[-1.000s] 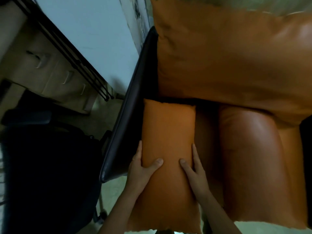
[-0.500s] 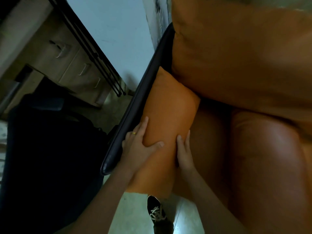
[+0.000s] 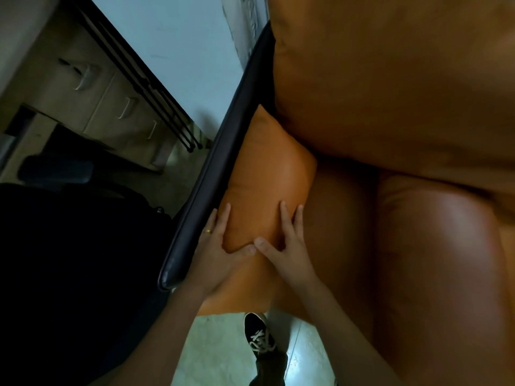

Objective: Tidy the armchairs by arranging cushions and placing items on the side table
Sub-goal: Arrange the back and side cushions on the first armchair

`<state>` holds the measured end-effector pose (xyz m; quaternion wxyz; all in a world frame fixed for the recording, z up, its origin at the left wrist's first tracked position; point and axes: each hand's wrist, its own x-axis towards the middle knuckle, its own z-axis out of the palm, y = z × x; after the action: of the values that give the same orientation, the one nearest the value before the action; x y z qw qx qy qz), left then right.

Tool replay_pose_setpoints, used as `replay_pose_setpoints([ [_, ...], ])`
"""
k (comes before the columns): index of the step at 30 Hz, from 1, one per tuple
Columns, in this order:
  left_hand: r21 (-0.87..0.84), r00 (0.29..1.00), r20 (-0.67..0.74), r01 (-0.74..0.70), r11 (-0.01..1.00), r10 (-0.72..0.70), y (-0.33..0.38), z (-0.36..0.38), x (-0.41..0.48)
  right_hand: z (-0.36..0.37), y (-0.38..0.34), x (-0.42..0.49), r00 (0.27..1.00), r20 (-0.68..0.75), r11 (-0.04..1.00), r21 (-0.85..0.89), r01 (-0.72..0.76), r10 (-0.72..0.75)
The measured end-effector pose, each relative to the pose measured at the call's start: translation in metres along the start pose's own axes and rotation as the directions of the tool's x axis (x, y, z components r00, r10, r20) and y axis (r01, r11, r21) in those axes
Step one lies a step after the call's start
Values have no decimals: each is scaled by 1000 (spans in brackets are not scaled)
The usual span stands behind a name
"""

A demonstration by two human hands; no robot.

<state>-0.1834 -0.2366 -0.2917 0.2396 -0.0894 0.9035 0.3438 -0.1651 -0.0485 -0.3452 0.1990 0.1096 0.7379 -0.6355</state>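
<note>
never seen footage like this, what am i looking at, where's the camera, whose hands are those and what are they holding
There is no machine here. A person wears one wide-angle camera on the head, looking forward and down, so the single picture shows their own arms from above. The left hand and the right hand grip a small orange cushion from either side, with the thumbs across its front. The cushion lies along the armchair's black arm, with its far corner against the big orange back cushion. To the right is the orange seat cushion. Below, one black shoe stands on the pale floor. On the left are a dark office chair and a cabinet with drawers.
</note>
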Motion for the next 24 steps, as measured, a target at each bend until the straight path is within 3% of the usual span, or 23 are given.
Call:
replay_pose_setpoints([
  [9,71,997,-57,-52,996,56,-14,14,20,5,13,30,1000,5,989,-144,-10,10],
  [17,47,998,62,-6,999,3,2,2,18,-24,-3,18,996,71,981,-190,-46,61],
  [19,3,994,107,-24,1000,24,20,-2,16,-37,-8,7,999,11,983,-178,-34,37],
  [24,95,951,178,-271,958,252,93,15,22,-87,-12,-46,974,-225,992,-127,-10,-19],
])
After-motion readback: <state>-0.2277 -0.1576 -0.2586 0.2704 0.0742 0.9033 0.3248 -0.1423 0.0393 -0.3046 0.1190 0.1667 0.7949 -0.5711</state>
